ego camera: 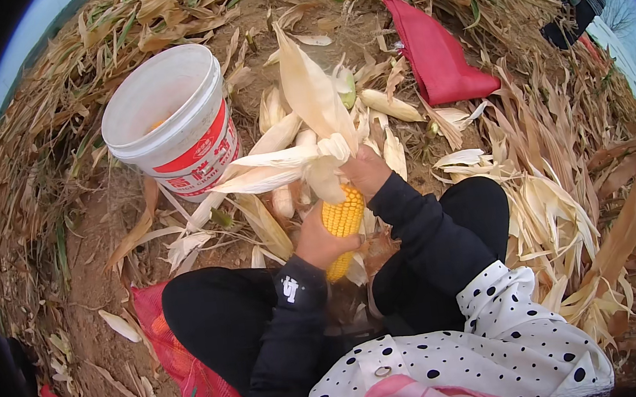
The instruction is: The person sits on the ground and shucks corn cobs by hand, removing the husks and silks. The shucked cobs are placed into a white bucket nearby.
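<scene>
My left hand [325,239] is wrapped around the bare yellow kernels of an ear of corn [343,213]. At the ear's upper end, my right hand [366,170] grips the base of the pulled-back pale husk [312,93], whose leaves spread up and to the left. Beneath and beyond the hands lie several corn ears in their husks, one of them [390,105] to the upper right. A white plastic bucket [171,147] with a red printed band stands at the upper left; a little orange-yellow shows inside it.
A folded red sack [440,58] lies at the upper right. By my left knee is a red mesh sack [198,383]. Loose husks [551,207] are heaped to the right, and dry stalks [66,109] cover the ground at left. Another person [584,6] is at the far upper right.
</scene>
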